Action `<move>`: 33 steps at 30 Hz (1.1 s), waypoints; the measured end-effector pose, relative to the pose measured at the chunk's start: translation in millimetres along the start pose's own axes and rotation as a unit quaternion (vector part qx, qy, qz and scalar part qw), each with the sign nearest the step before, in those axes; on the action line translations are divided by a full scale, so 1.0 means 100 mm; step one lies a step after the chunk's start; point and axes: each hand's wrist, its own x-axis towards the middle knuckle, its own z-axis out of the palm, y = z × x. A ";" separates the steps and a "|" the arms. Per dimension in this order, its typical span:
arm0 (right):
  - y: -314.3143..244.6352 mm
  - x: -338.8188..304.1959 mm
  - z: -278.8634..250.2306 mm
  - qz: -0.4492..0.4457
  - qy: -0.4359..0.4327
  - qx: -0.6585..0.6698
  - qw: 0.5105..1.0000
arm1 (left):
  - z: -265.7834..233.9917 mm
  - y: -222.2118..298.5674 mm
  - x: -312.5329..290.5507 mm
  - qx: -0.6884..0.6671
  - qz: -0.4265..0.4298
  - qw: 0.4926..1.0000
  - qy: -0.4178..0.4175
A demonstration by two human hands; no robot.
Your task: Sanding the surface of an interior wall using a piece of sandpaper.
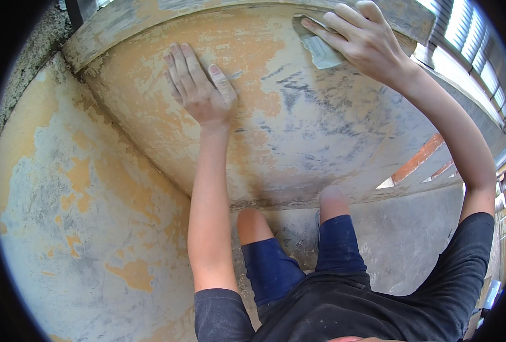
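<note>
Rubbing down looks like the step in hand, and its working piece, a thin, pale grey-green flexible sheet (323,55), sits at one o'clock against a patchy ochre-and-grey plaster wall (253,125). The bare right hand (367,43) is clamped on its upper side, one finger stretched along it. For an even result, the sheet should probably lie flat, with pressure spread across it so that no loose corner digs in. Dark grey scuffs (298,91) at the sheet's seven o'clock suggest overlapping, lighter strokes there. At eleven o'clock the dusty left hand (204,94) braces on the wall, palm down, fingers together, thumb apart; good support. Just above, the weathered concrete ledge (179,20) calls for care with the knuckles.
</note>
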 end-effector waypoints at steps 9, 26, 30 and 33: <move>-0.25 0.53 0.26 0.038 0.034 0.008 0.999 | 0.03 0.01 -0.07 -0.011 -0.017 1.000 -0.012; -0.19 -0.08 0.37 0.013 -0.056 -0.069 0.996 | -0.01 -0.01 -0.04 -0.014 -0.023 1.000 -0.008; -0.07 -0.27 0.21 0.013 -0.041 -0.069 0.997 | 0.03 0.08 0.01 -0.010 -0.022 1.000 -0.003; -0.29 0.21 0.41 0.046 -0.049 -0.046 0.997 | 0.06 0.09 -0.05 -0.014 -0.031 0.999 -0.013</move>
